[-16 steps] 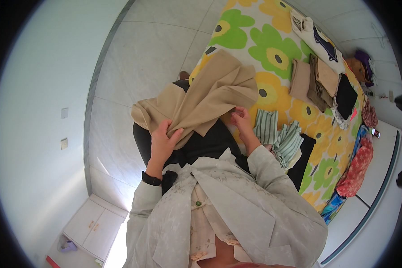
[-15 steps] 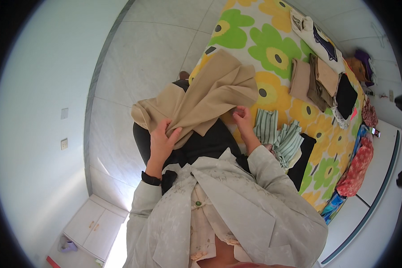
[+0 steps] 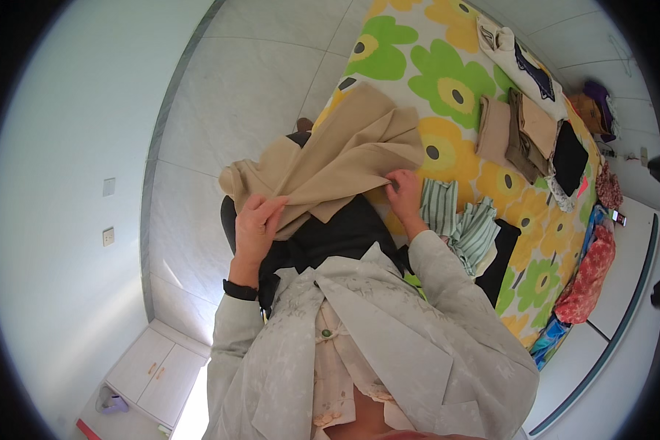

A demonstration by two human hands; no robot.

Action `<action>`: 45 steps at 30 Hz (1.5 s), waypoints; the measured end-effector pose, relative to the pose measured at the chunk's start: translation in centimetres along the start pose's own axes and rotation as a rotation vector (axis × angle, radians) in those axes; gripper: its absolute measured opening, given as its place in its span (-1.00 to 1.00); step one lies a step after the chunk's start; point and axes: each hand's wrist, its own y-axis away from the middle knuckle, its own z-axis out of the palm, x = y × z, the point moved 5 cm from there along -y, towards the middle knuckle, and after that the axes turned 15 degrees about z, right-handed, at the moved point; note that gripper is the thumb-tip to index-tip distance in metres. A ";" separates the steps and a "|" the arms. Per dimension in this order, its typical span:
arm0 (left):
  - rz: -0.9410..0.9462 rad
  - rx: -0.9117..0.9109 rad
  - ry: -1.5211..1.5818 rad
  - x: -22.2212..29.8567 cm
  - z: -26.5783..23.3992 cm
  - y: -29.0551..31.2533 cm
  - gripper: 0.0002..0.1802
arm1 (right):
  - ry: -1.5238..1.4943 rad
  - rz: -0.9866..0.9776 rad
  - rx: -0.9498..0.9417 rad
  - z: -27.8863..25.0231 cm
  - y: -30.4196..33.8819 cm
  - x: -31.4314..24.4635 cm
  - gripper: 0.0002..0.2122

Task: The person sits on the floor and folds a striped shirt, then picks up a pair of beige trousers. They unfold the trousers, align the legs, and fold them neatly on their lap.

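The left arm (image 3: 238, 323) and right arm (image 3: 447, 275) were bent, reaching up from the lower half of the frame. Left of centre, the left hand (image 3: 257, 226) pinched thumb and fingers together, pointing right. The right hand (image 3: 405, 196), right of centre and slightly higher, pinched toward the left, its wrist (image 3: 416, 227) slanting down to the right

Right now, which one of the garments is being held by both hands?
The large tan garment, draped over the black trousers and bed. The left hand and right hand pinch it; the green-striped garment and folded clothes lie unheld.
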 end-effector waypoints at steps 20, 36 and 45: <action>0.567 -0.431 0.987 18.5 0.2 -5.2 -0.88 | -0.193 0.205 -0.145 -23.0 -3.8 3.0 -0.88; -0.571 -0.246 0.368 -1.5 -1.9 11.6 -0.81 | -0.324 0.109 -0.927 0.2 -8.2 -3.9 -0.81; -0.593 -0.017 0.351 -2.3 0.2 14.5 -0.83 | -0.218 -0.066 -0.602 3.5 -8.3 -5.0 -0.75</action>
